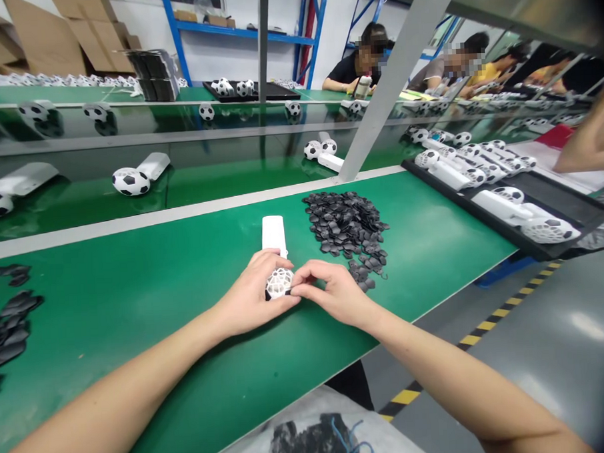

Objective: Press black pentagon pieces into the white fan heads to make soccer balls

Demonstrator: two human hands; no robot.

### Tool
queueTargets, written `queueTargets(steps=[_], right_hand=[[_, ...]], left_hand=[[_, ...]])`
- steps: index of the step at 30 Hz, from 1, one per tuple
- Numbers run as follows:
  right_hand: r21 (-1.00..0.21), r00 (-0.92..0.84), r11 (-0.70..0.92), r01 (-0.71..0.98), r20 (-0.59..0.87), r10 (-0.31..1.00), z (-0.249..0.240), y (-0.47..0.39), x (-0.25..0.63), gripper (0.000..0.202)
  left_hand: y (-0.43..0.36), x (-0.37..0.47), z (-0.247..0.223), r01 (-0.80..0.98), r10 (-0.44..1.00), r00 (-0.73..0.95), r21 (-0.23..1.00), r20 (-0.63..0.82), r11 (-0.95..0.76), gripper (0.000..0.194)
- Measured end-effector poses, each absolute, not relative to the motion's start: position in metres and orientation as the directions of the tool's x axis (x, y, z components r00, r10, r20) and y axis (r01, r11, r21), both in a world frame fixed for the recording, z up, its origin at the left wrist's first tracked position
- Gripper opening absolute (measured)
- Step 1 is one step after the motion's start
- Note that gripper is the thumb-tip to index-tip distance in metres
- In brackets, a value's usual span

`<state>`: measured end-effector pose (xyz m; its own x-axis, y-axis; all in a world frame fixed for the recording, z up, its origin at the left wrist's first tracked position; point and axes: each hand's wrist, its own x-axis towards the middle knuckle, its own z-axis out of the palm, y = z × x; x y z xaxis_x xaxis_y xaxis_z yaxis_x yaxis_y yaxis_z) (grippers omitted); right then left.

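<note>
A white device with a football-shaped head (279, 282) and a flat white handle (273, 234) lies on the green bench. The head is an open white lattice with a few black patches low on its sides. My left hand (249, 292) is closed around the head from the left, thumb in front and fingers behind. From the right, my right hand (332, 290) pinches a small black piece at the ball's edge, its thumb and forefinger touching the ball. The fingertips mostly hide that piece. Just beyond my right hand lies a pile of flat black pieces (346, 224).
More black pieces (11, 326) lie at the far left. A black tray (461, 206) with several white devices stands at the right. Beyond a pale rail, a green conveyor carries football devices (132, 182). A grey post (400, 75) rises ahead. Co-workers (359, 64) sit across; another person's arm (591, 137) shows at right.
</note>
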<state>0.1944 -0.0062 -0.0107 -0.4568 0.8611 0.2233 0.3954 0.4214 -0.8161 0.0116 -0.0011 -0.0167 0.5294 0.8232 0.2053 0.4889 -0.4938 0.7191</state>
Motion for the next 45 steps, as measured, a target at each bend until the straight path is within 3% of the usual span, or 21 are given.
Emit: queueTargets(steps=[5, 13, 25, 28, 31, 33, 37, 41, 45], right_hand=[[-0.874, -0.437, 0.337, 0.349, 0.167, 0.884, -0.017, -0.004, 0.194, 0.010], [-0.962, -0.480, 0.091, 0.258, -0.045, 0.876, -0.013, -0.003, 0.193, 0.015], [-0.898, -0.420, 0.203, 0.390, 0.023, 0.907, -0.008, -0.010, 0.190, 0.012], [-0.857, -0.317, 0.218, 0.466, 0.069, 0.946, -0.006, -0.005, 0.220, 0.012], [-0.718, -0.164, 0.203, 0.665, 0.126, 0.979, -0.003, -0.001, 0.262, 0.012], [-0.594, -0.151, 0.216, 0.775, 0.157, 0.976, -0.003, 0.000, 0.282, 0.010], [-0.362, -0.315, 0.363, 0.859, 0.186, 0.931, -0.010, -0.003, 0.284, 0.010], [-0.049, -0.522, 0.533, 0.845, 0.142, 0.841, -0.017, -0.001, 0.268, 0.015], [0.139, -0.595, 0.580, 0.803, 0.126, 0.794, -0.022, 0.003, 0.265, 0.020]], left_hand=[[-0.001, 0.010, -0.016, 0.487, 0.813, 0.543, 0.709, 0.212, -0.510, 0.033], [0.003, 0.008, -0.007, 0.477, 0.771, 0.628, 0.729, 0.107, -0.491, 0.032], [0.006, 0.008, -0.009, 0.430, 0.772, 0.623, 0.767, 0.129, -0.476, 0.029], [0.004, 0.007, -0.013, 0.429, 0.811, 0.575, 0.804, 0.110, -0.413, 0.029], [0.001, 0.007, -0.014, 0.466, 0.837, 0.543, 0.805, 0.066, -0.366, 0.032], [-0.001, 0.009, -0.015, 0.497, 0.838, 0.536, 0.765, 0.100, -0.409, 0.039], [0.000, 0.011, -0.013, 0.558, 0.847, 0.493, 0.674, 0.199, -0.484, 0.038], [0.008, 0.004, -0.008, 0.561, 0.817, 0.569, 0.680, 0.097, -0.472, 0.036], [0.013, -0.008, -0.001, 0.632, 0.875, 0.484, 0.683, 0.023, -0.367, 0.041]])
